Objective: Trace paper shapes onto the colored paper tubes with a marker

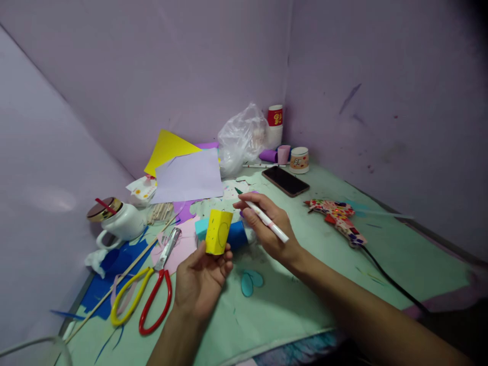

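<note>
My left hand (204,277) is closed round the bottom of a yellow paper tube (218,231), holding it upright above the table. A faint pencilled circle shows on the tube's side. My right hand (267,226) grips a white pen (267,220) with a green tip, which points left toward the tube and stops just short of it. Behind the tube lies a blue paper roll (236,235) with a teal end. Two small teal paper ovals (249,281) lie on the green table cover (324,284) beneath my hands.
Yellow-and-red scissors (147,290) and a long wooden stick (125,272) lie at left, by a white teapot (120,221). Coloured paper sheets (183,170), a plastic bag (242,137), cups (299,160) and a phone (285,181) sit behind. A patterned glue gun (339,216) with a black cord lies at right.
</note>
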Motion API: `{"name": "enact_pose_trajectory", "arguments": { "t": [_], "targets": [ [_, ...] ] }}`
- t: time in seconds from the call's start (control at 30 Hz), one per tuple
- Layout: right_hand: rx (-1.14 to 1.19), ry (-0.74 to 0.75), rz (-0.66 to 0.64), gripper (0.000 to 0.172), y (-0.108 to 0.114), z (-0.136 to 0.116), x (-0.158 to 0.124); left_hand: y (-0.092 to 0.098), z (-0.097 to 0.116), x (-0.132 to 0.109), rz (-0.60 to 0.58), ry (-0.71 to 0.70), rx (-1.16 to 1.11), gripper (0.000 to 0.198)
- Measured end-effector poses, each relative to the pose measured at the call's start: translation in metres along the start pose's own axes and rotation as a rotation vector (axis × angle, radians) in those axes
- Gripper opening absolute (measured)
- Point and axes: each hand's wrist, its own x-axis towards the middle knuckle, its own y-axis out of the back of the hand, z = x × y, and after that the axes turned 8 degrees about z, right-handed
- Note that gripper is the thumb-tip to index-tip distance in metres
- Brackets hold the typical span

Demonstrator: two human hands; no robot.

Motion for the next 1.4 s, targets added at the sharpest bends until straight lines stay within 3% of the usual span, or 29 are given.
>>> {"name": "enact_pose_trajectory", "arguments": {
  "t": [0.3,0.57,0.67,0.77,0.87,1.07,1.4],
  "targets": [
    [0.074,0.043,-0.151,0.03,0.001,0.009,0.003,0.004,-0.001,0.001,-0.103,0.118,-0.013,0.028],
    [0.075,0.062,-0.136,0.03,-0.001,0.009,0.001,0.004,-0.001,0.002,-0.106,0.09,0.023,0.031],
    [0.085,0.041,-0.079,0.026,0.0,0.005,0.001,0.004,0.0,0.004,-0.092,0.062,0.021,0.031],
    [0.163,0.037,0.072,0.021,0.004,0.001,0.0,0.004,0.0,0.005,-0.085,0.05,0.013,0.032],
    [0.2,0.107,0.149,0.014,0.006,-0.002,-0.002,0.003,-0.001,0.004,-0.076,0.038,0.031,0.032],
    [0.132,0.339,0.108,0.013,0.004,-0.007,-0.005,-0.001,-0.008,-0.001,-0.026,-0.076,0.059,0.028],
    [0.03,0.485,0.064,0.015,0.002,-0.007,-0.003,0.0,-0.013,-0.002,-0.046,-0.132,0.095,0.027]
  ]
}}
